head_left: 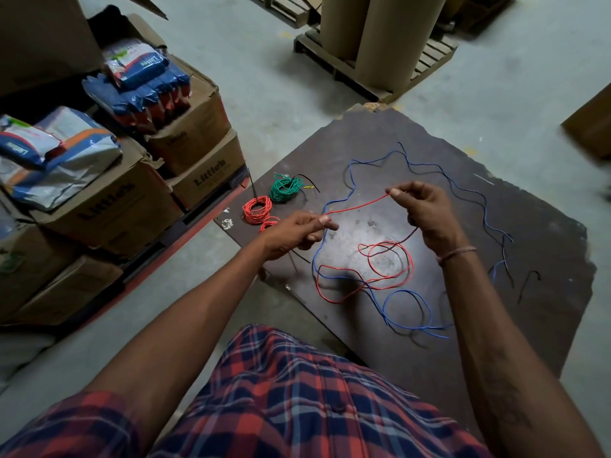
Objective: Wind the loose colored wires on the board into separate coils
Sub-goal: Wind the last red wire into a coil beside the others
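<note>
- Left hand (299, 231) pinches the red wire (390, 259) near one end; right hand (425, 209) pinches the same wire further along. Hands held apart, with a taut span of red stretched between them above the board (496, 325).
- Rest of the red wire lies in slack loops on the board below the hands, and crosses the blue wire (406, 305) at more than one spot.
- Risk: pulling red in for winding may drag blue along at the crossings and snarl the two. Cause: overlapping loops, not yet separated.
- Risk: slack red loops could tighten into a kink if drawn fast.
- Blue wire runs long toward the far and right side of the board, with a thin black wire (529, 285) beside it; either could be swept off the edge by a forearm.
- Done coils, two red coils (256, 209) and a green coil (286, 189), sit near the board's left edge, just beside the left hand; a nudge could scatter them.
</note>
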